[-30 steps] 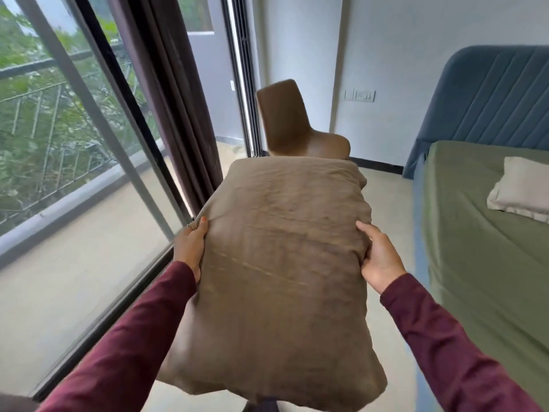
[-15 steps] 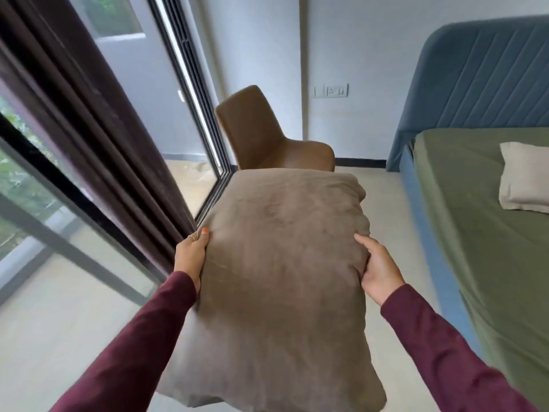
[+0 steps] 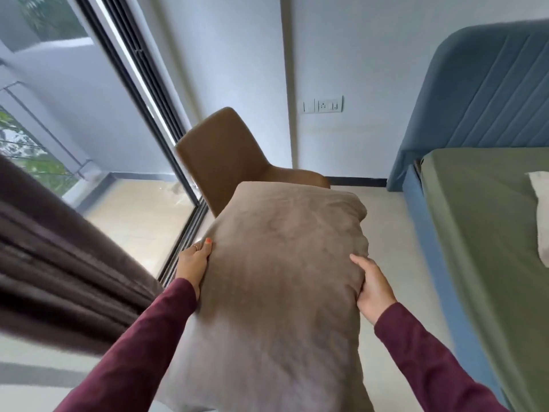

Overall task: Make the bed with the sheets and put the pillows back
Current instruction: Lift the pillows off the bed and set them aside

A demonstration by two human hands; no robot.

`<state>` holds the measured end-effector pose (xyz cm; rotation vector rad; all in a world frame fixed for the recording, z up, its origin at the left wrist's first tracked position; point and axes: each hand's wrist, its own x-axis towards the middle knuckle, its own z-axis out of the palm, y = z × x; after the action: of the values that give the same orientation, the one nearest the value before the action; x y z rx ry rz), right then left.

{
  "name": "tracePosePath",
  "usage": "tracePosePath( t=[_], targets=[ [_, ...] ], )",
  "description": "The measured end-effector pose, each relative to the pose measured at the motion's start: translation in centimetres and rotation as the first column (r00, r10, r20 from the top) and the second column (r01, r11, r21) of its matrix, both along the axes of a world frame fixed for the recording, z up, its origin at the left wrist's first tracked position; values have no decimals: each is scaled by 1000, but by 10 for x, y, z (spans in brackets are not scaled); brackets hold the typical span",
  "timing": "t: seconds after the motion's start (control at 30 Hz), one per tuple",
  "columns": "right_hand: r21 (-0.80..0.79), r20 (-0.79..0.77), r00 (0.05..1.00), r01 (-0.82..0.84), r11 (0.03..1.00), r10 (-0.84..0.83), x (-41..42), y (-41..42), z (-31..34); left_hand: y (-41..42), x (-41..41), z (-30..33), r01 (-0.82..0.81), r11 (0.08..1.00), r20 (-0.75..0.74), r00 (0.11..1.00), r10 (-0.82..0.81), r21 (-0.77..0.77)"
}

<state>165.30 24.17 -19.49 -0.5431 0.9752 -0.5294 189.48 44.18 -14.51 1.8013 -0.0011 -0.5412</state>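
Carrying of a brown pillow is shown, the pillow being held in the air in front of the body, above the floor and to the left of the bed. Its left edge is grasped by the left hand and its right edge by the right hand, thumbs lying on the upper face; the remaining fingers are hidden beneath. An olive-green sheet is already spread smooth over the mattress, and one pale pillow is seen lying on it at the frame's right edge. The task is judged well advanced: the brown pillow is not yet placed on the bed. The pillow is plump, rectangular and soft, its cover matt and faintly creased. A padded blue headboard with stitched diagonal channels is seen behind the bed. Beyond the pillow a smooth tan moulded chair is seen, and at left a dark pleated curtain beside sliding glass.
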Motion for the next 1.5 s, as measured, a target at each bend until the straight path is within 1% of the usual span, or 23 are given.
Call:
tracePosePath(
  t=[0.1,0.17,0.37,0.43,0.53,0.63,0.77,0.83,0.9,0.97,1.0,1.03,1.1,1.13,1.2,1.3,1.33,1.4,1.5],
  targets=[
    [2,-36,999,22,1000,-22,34,-34,-3,-38,32,-12,-14,1000,-7,1000,15,22],
    [13,-51,998,33,999,-32,55,-55,-7,-61,53,-20,-30,1000,-34,999,30,10],
    [37,-111,991,75,997,-70,125,-117,-27,-132,123,-44,-2,1000,-73,997,1,-5],
    [33,-133,988,87,996,-82,151,-136,-36,-155,152,-52,29,999,-59,998,-28,20],
    [32,-181,974,141,989,-133,197,-167,-52,-195,206,-70,109,988,-13,994,-108,108],
    [42,-224,953,217,975,-203,239,-187,-69,-229,255,-91,152,976,-57,988,-145,157],
    [71,-252,925,311,948,-285,291,-207,-87,-266,306,-110,200,942,-46,980,-195,269],
    [66,-253,915,341,938,-315,315,-216,-96,-279,329,-123,263,891,-18,961,-276,370],
    [34,-285,912,317,948,-295,336,-223,-106,-289,347,-138,317,838,-13,938,-348,444],
    [-4,-373,911,189,982,-177,350,-226,-121,-296,357,-153,397,792,-49,904,-425,464],
    [-13,-433,898,81,997,-79,356,-227,-130,-300,360,-159,449,750,-80,877,-474,486],
    [-13,-484,874,-48,999,36,362,-227,-138,-304,362,-165,513,684,-123,836,-534,519],
    [44,-541,798,-287,957,265,372,-219,-148,-312,361,-177,630,520,-231,736,-636,576],
    [78,-548,759,-373,924,353,377,-213,-152,-316,359,-181,666,441,-278,692,-666,601],
    [120,-533,714,-467,876,453,387,-198,-153,-320,352,-188,712,306,-342,611,-714,633],
    [127,-529,687,-517,846,499,394,-181,-154,-317,339,-195,770,175,-364,473,-802,614],
    [121,-533,678,-530,839,506,395,-179,-153,-316,337,-196,779,144,-369,441,-818,611],
    [95,-549,664,-554,827,508,395,-177,-147,-316,334,-197,772,106,-360,408,-839,627],
    [44,-566,668,-561,827,483,390,-182,-140,-318,330,-195,737,48,-330,359,-873,674]
  ],
)
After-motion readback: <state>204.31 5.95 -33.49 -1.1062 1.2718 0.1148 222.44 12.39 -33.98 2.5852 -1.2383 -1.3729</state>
